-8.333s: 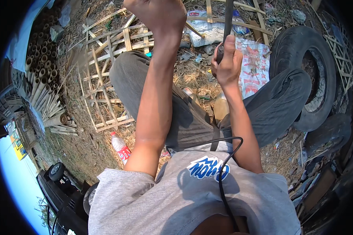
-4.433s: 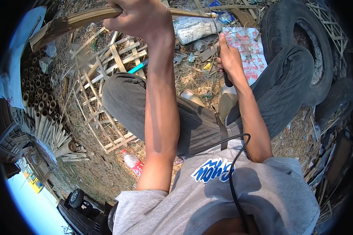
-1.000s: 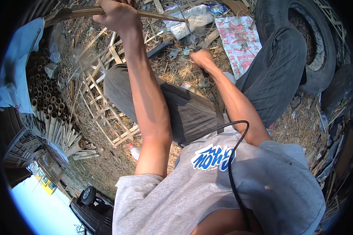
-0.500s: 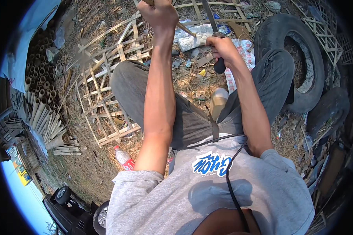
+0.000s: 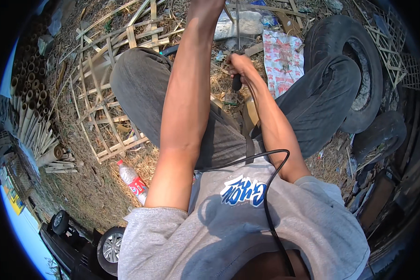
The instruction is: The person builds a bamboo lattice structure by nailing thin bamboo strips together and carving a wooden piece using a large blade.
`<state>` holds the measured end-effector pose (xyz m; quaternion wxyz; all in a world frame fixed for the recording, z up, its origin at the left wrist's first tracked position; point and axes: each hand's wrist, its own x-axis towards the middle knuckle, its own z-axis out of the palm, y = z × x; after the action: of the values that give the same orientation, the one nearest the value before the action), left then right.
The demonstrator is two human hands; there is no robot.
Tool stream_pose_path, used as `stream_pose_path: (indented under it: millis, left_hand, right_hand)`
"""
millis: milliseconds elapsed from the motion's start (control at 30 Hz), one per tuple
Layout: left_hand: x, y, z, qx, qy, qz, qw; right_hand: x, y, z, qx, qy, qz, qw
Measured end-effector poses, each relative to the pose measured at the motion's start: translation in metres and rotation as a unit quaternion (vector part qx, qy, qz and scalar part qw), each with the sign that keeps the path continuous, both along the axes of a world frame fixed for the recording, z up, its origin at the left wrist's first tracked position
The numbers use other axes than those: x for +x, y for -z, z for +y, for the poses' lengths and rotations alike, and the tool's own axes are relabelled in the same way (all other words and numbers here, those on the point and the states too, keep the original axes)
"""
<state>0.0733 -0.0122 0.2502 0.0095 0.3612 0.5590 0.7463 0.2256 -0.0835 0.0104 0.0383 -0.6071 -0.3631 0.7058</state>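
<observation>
My right hand (image 5: pixel 241 66) is closed around the dark handle of a long-bladed knife (image 5: pixel 237 28). Its blade points away from me and shows almost edge-on; the round handle end sticks out below my fist. My left hand (image 5: pixel 207 5) is at the top edge, with its fingers mostly cut off by the frame. From beside it a thin bamboo strip (image 5: pixel 229 15) slants down toward the blade; whether the two touch I cannot tell. Beyond my hands lies a clear, crumpled plastic-wrapped bundle (image 5: pixel 241 24) on the ground.
A woven bamboo lattice (image 5: pixel 105 100) lies left of my bent knees. An old tyre (image 5: pixel 329 39) stands close on the right, beside a red-and-white printed sheet (image 5: pixel 282 63). Cut bamboo poles (image 5: pixel 30 88) are stacked far left. A plastic bottle (image 5: pixel 133 179) lies near my left elbow.
My right hand has moved left and nearer to me with the knife, whose blade is now more upright. My left hand has risen partly out of the top edge. The view has shifted somewhat.
</observation>
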Motion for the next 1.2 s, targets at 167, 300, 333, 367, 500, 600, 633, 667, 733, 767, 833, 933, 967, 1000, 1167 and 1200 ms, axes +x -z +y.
stream_pose_path:
  millis: [167,300,333,367,500,600,633,667,733,767,833,933,967,1000,1167,1200]
  left_hand:
    - [0.006,0.001,0.003,0.035,0.09,-0.063,0.993]
    - [-0.022,0.021,0.003,0.073,0.176,-0.134,0.973]
    - [-0.024,0.016,0.004,0.076,0.185,-0.129,0.971]
    - [-0.021,0.012,-0.001,0.08,0.201,-0.152,0.964]
    - [-0.044,0.006,-0.022,0.057,0.257,-0.227,0.938]
    - [-0.047,0.008,-0.022,0.049,0.261,-0.251,0.931]
    - [-0.039,0.01,-0.016,0.042,0.272,-0.266,0.924]
    - [-0.031,0.009,-0.012,0.031,0.282,-0.278,0.918]
    - [-0.025,0.017,-0.009,0.009,0.324,-0.304,0.896]
    - [-0.02,0.022,-0.009,0.01,0.339,-0.309,0.889]
    - [-0.017,0.025,-0.003,0.004,0.36,-0.318,0.877]
    - [-0.017,0.027,0.0,-0.023,0.351,-0.303,0.886]
    - [-0.018,0.029,-0.001,-0.032,0.346,-0.296,0.89]
    - [-0.016,0.029,0.0,-0.032,0.348,-0.298,0.888]
    - [-0.005,0.028,0.002,-0.142,0.351,-0.283,0.881]
    - [-0.001,0.028,0.003,-0.168,0.36,-0.278,0.874]
  right_hand:
    - [0.016,-0.001,-0.005,0.069,-0.013,-0.103,0.992]
    - [0.005,-0.014,-0.013,0.066,0.035,-0.012,0.997]
    - [0.009,-0.012,-0.011,0.086,0.042,-0.02,0.995]
    - [0.015,-0.01,-0.01,0.104,0.048,-0.03,0.993]
    - [0.011,-0.032,-0.005,0.104,0.125,0.065,0.985]
    - [0.009,-0.058,0.0,0.095,0.165,0.093,0.977]
    - [0.011,-0.063,0.007,0.107,0.169,0.085,0.976]
    - [0.013,-0.067,0.01,0.115,0.173,0.08,0.975]
    - [0.013,-0.065,0.009,0.137,0.186,0.094,0.968]
    - [0.016,-0.064,0.005,0.141,0.188,0.085,0.968]
    - [0.014,-0.063,0.008,0.144,0.194,0.08,0.967]
    - [0.017,-0.07,0.005,0.13,0.182,0.075,0.972]
    - [0.014,-0.083,0.007,0.119,0.189,0.098,0.97]
    - [0.016,-0.092,0.013,0.112,0.195,0.12,0.967]
    - [0.037,-0.124,0.046,0.111,0.181,0.123,0.969]
    - [0.043,-0.124,0.05,0.114,0.178,0.119,0.97]
